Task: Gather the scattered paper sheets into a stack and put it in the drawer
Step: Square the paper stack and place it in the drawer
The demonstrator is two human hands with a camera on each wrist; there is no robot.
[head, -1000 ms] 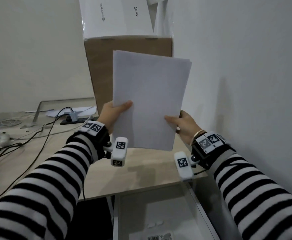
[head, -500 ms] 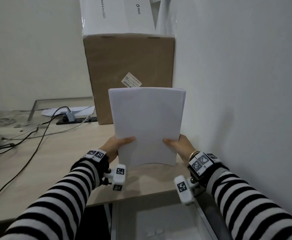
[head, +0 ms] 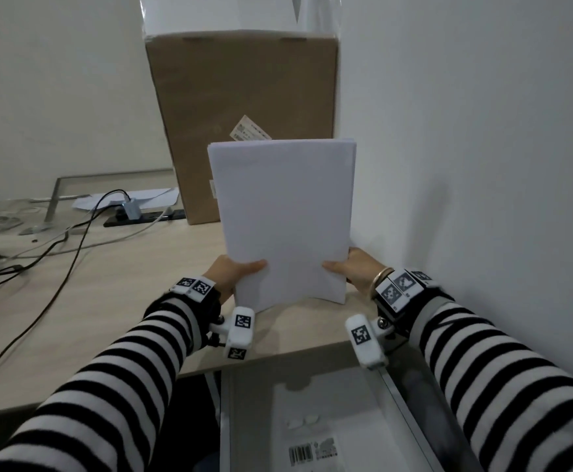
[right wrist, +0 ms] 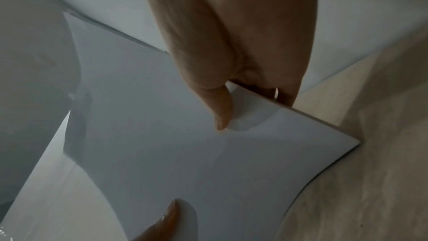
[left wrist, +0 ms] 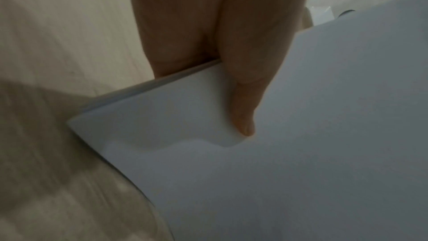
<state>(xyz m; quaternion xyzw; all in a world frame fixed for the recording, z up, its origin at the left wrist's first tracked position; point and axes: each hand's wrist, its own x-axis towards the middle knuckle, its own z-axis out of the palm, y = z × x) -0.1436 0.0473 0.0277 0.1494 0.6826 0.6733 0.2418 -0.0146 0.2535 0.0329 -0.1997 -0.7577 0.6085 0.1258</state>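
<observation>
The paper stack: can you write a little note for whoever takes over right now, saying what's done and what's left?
Left hand: pinches the paper stack at its lower left edge, thumb in front.
Right hand: pinches the lower right edge the same way.
The stack stands upright, bottom edge on the desk, in front of the cardboard box.
Done: sheets gathered and squared.
Left: lower the stack into the open drawer just below the desk edge.

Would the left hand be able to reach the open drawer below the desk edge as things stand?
Probably yes. The open drawer lies just below and in front of the left hand, nothing between them. But that hand, with the right hand, grips the paper stack standing on the desk.
</observation>
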